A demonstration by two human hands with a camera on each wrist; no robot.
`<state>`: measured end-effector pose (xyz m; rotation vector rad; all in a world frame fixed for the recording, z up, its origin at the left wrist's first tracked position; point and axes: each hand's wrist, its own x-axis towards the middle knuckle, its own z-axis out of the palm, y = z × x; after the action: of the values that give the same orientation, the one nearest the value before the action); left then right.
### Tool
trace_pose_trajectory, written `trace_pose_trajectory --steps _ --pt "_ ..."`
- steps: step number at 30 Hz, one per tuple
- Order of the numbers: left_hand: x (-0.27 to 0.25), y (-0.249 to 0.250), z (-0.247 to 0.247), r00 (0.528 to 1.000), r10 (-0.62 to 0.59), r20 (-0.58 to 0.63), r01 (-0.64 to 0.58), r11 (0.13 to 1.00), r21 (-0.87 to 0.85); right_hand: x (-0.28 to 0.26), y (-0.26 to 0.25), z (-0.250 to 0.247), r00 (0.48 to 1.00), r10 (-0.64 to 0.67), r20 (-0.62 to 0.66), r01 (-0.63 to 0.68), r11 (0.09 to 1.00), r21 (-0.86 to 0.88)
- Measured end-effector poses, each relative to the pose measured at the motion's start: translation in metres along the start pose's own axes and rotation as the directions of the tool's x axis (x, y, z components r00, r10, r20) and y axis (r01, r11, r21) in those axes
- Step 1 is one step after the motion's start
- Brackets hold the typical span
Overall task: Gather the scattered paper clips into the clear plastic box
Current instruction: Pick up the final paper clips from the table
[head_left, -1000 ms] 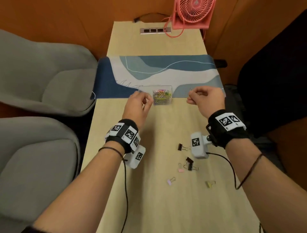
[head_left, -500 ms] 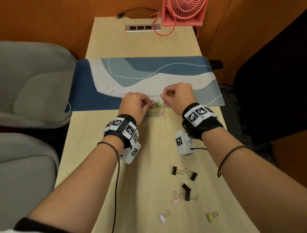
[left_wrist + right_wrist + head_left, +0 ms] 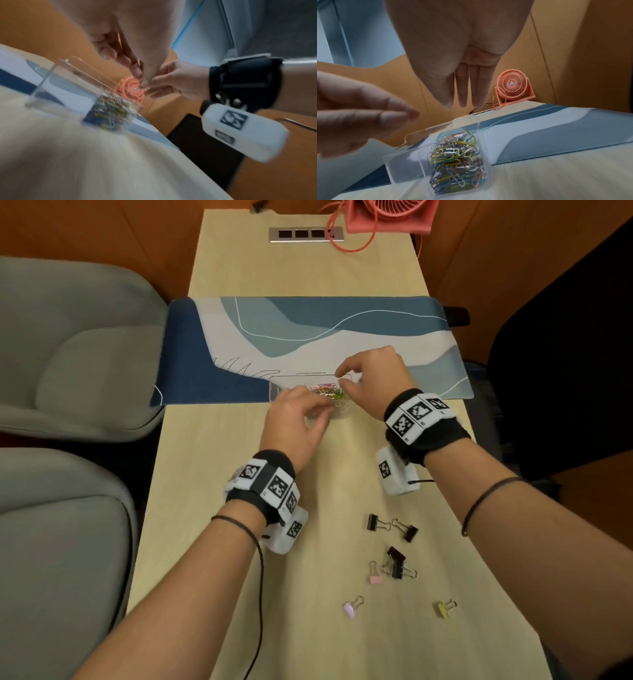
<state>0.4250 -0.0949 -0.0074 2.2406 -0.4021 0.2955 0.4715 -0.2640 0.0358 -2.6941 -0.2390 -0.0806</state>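
Observation:
The clear plastic box (image 3: 277,388) sits at the near edge of the blue desk mat with its lid (image 3: 428,129) open. A heap of coloured paper clips (image 3: 330,393) fills its right part (image 3: 458,159). My left hand (image 3: 320,405) hovers over the box's near side with fingers curled against the thumb (image 3: 130,65). Thin wire like a paper clip shows between them, blurred. My right hand (image 3: 342,380) hangs just above the box, its fingers straight and holding nothing (image 3: 462,97).
Several binder clips lie on the near right of the table: black ones (image 3: 378,523) (image 3: 395,563), a pink one (image 3: 375,575), a lilac one (image 3: 352,607), a yellow one (image 3: 445,607). A pink fan (image 3: 390,213) and a socket strip (image 3: 305,234) stand at the far end. Grey chairs (image 3: 68,354) flank the left edge.
My right hand swung left from beside the box to above it, and its fist has loosened into straight fingers. My left hand stayed at the box's near left.

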Motion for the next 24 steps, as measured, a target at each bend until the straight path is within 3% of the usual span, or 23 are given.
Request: trace_pose_trajectory --steps 3,5,8,10,15,18,20,24 --pt "-0.036 0.016 0.012 0.968 0.008 0.252 -0.002 1.000 -0.022 -0.029 0.015 -0.008 0.998 0.023 -0.050 -0.019 0.997 0.072" --pt "-0.064 0.022 0.027 0.895 0.000 0.447 -0.018 0.999 0.036 -0.063 0.030 -0.009 0.994 0.108 -0.026 -0.105 0.992 0.075" --pt "-0.103 0.029 0.049 0.765 0.026 0.644 -0.109 0.990 0.090 -0.134 0.054 0.003 0.943 0.299 0.146 -0.304 0.953 0.013" --pt "-0.122 0.034 0.058 0.730 0.070 0.679 -0.191 0.976 0.105 -0.179 0.060 0.015 0.900 0.362 0.242 -0.372 0.928 -0.003" --pt "-0.146 0.050 0.052 0.716 0.050 0.697 -0.227 0.960 0.164 -0.246 0.045 0.033 0.906 0.287 0.311 -0.317 0.947 0.047" --pt "-0.160 0.053 0.047 0.699 0.038 0.714 -0.234 0.956 0.178 -0.267 0.027 0.036 0.927 0.158 0.340 -0.183 0.982 0.043" --pt "-0.169 0.053 0.044 0.736 0.021 0.677 -0.193 0.964 0.180 -0.280 0.018 0.037 0.922 0.107 0.372 -0.112 0.994 -0.008" --pt "-0.180 0.057 0.043 0.797 -0.013 0.604 -0.122 0.976 0.182 -0.299 0.014 0.050 0.907 0.159 0.390 -0.111 0.983 -0.144"
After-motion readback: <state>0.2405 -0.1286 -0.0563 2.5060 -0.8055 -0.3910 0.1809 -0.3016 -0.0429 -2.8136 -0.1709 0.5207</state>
